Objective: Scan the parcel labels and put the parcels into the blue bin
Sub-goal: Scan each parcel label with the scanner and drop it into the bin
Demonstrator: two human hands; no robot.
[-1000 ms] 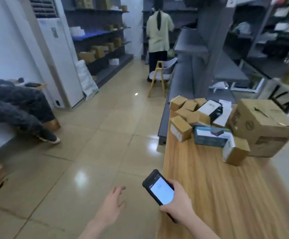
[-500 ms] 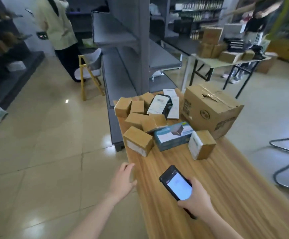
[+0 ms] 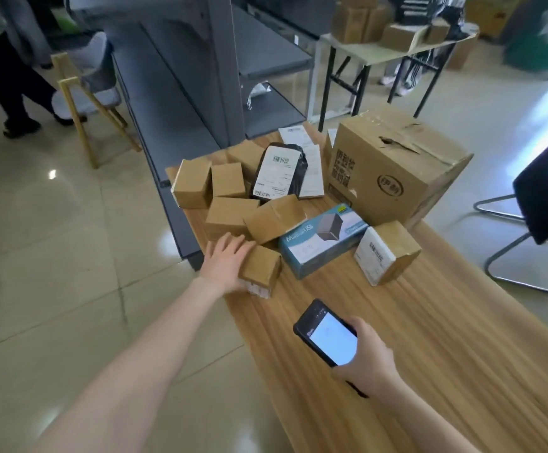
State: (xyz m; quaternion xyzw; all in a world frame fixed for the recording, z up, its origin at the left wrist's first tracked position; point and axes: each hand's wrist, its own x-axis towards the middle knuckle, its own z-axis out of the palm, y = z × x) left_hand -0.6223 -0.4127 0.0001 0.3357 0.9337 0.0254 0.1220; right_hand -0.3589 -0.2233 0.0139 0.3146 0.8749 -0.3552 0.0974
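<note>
The big carton (image 3: 397, 171) is sitting closed. The left hand (image 3: 225, 264), grip spread, is touching a small parcel (image 3: 263, 268); the right hand (image 3: 369, 358) is clasping the scanner (image 3: 326, 335).

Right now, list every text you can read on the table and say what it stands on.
"US": end of a blurred white word on the blue box.
"伊利", seemingly: oval logo on the large carton; its other characters are blurred.
Label on the black mailer: barcodes, print too small.
Label on the small parcel: blurred.
Print on the paper slips: unreadable.
</note>
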